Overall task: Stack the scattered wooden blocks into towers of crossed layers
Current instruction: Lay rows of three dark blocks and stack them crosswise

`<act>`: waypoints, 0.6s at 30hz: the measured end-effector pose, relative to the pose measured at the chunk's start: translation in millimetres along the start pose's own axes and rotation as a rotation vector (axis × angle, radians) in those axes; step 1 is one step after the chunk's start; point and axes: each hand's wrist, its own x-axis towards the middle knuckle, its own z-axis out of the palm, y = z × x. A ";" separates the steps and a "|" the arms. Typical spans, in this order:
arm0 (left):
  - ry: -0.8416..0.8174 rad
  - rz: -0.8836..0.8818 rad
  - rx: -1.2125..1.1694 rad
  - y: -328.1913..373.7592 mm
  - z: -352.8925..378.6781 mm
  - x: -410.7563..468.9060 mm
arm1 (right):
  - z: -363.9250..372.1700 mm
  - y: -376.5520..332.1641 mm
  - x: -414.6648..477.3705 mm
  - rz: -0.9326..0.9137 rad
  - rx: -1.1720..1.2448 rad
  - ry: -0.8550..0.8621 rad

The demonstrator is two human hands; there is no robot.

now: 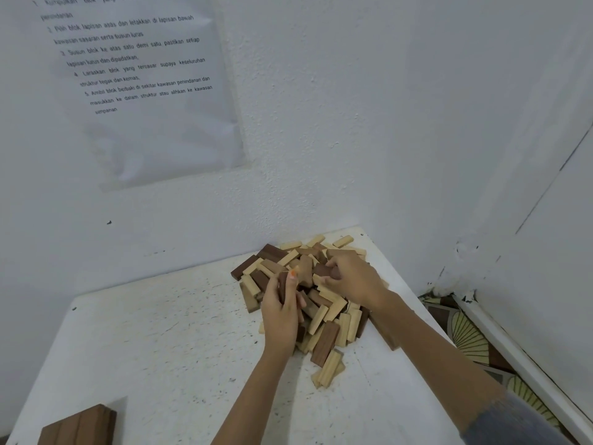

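One heap of light and dark wooden blocks (333, 311), too many to count, on the far right corner of the white table (160, 332). Two hands in it: left hand (282, 313) gripping an upright dark block (283, 287), right hand (353, 277) curled round a second dark block (324, 271). One dark wooden stack (80, 425) at the near left edge, well apart.

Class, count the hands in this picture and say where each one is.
2. The left hand grips a dark block at the pile's left side; the right hand grips another nearer the wall.
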 end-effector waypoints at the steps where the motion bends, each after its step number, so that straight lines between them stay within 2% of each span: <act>1: 0.010 0.006 -0.006 1.0 -1.5 -2.9 | 0.6 -1.1 -2.5 0.006 0.024 0.045; 7: 0.068 0.049 0.003 6.9 -13.5 -18.1 | 7.3 -8.8 -15.2 -0.013 0.067 0.103; 12: 0.154 0.057 0.040 8.7 -28.8 -28.7 | 11.7 -29.2 -38.3 -0.070 0.454 0.205; 15: 0.192 0.021 0.041 6.1 -39.4 -39.2 | 18.0 -45.2 -57.9 -0.074 0.598 0.254; 18: 0.185 -0.011 0.038 2.8 -48.8 -56.8 | 28.5 -62.3 -80.0 -0.053 0.790 0.176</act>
